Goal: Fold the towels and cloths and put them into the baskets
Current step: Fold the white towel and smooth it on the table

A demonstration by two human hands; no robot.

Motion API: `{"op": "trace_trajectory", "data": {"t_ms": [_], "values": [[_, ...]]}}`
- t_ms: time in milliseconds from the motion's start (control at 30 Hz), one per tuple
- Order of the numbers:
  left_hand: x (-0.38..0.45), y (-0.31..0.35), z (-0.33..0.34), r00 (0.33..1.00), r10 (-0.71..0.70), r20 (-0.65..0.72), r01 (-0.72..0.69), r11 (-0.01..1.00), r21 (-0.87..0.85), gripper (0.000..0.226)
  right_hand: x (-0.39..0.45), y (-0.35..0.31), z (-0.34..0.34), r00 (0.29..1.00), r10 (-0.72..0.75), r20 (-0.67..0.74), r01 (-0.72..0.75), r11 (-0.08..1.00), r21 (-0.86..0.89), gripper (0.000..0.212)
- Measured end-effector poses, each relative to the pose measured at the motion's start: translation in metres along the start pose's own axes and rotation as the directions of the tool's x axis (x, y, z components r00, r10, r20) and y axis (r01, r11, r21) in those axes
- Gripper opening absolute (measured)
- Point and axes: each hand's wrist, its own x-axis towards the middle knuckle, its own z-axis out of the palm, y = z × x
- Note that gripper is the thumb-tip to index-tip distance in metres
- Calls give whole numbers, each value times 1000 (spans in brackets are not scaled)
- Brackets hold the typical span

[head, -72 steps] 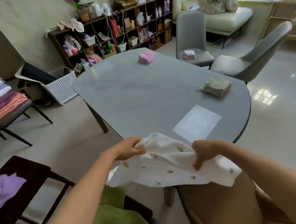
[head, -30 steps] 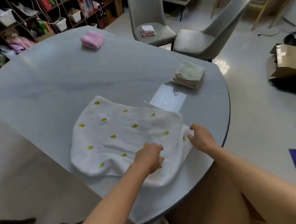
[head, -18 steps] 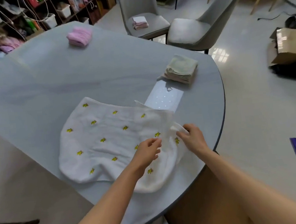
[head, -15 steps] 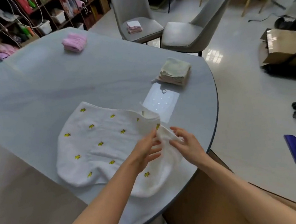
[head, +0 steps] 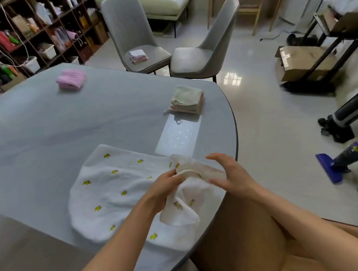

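Now the white terry towel with small yellow prints lies spread on the near right part of the round grey desk, its near edge hanging over the rim. The left hand grips the towel's raised right corner, fingers curled round the bunched cloth. The right hand touches the same bunch from the right, fingers fairly straight and spread (whether the thumb pinches it, I cannot tell). Farther right on the desk sits a folded stack of pale green and beige cloths; at the far left, a folded pink towel. Beyond, a grey upholstered chair carries small folded cloths
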Motion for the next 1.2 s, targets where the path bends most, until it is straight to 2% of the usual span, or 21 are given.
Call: {"op": "trace_trajectory", "data": {"t_ms": [67,133,200,267,333,433,467,533,567,633,800,867,933,1000,1033,1100,1200], "values": [[-4,2,-3,1000,7,23,-8,1000,16,28,0,0,9,988,-72,140,85,993,-88,67],[-10,5,-7,1000,9,18,-10,999,30,28,3,-5,22,988,-84,130,100,988,-116,68],[-15,8,-9,1000,12,15,-13,997,74,26,8,-14,29,994,-51,92,56,997,-50,65],[-19,9,-12,1000,8,13,-10,993,117,27,13,-22,32,987,-54,154,54,999,6,66],[-23,9,-15,1000,10,17,-12,990,143,27,14,-25,30,966,-130,224,122,991,47,70],[-24,8,-20,1000,31,-8,-29,990,140,26,6,-26,21,965,-224,133,215,973,82,62],[-24,8,-21,999,31,-24,-27,990,142,26,2,-24,18,967,-251,53,249,968,35,55],[-22,6,-19,998,24,-50,-16,989,148,32,-7,-20,13,928,-355,-115,330,925,-187,37],[-19,6,-17,998,18,-60,-9,989,150,34,-11,-17,13,896,-415,-161,356,885,-300,27],[-17,6,-9,997,-2,-82,16,986,166,32,-19,-11,14,855,-493,-160,381,807,-452,13],[-22,10,2,998,-36,-47,45,976,211,36,-27,1,17,938,-321,-132,241,876,-418,25],[-27,10,3,998,-54,-26,58,974,220,33,-28,1,19,943,-300,-142,217,881,-420,14],[-31,9,3,998,-62,-19,65,965,254,31,-29,-3,16,961,-224,-161,160,929,-335,3],[-32,7,1,998,-63,-14,64,931,359,27,-29,-3,11,984,-79,-161,43,976,-214,7],[-32,6,0,998,-69,-4,64,892,447,26,-28,-1,8,988,-51,-144,19,976,-215,8],[-31,7,7,992,-118,41,71,800,596,30,-31,6,-1,988,-96,-120,48,935,-350,9],[-33,19,40,947,-233,223,57,802,594,31,-42,17,-27,969,-177,-174,54,835,-548,14]]}}
